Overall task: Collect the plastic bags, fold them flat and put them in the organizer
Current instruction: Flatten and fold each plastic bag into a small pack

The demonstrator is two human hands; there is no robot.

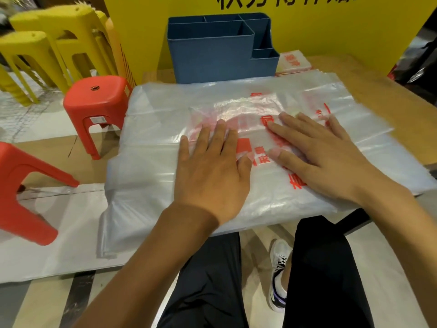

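A stack of clear plastic bags (160,129) with red print covers most of the small wooden table (387,91), and its left end hangs over the table edge. My left hand (212,171) lies flat on the top bag with straight fingers. My right hand (321,155) presses flat beside it, on the red lettering. The blue organizer (212,55), with several empty compartments, stands at the back of the table just beyond the bags. A small folded bag (294,62) lies to the right of the organizer.
Two red stools (97,100) (21,192) stand on the floor to the left, with stacked yellow stools (59,36) behind them. A yellow board (331,27) rises behind the table. My legs and a white shoe (279,273) are below the table edge.
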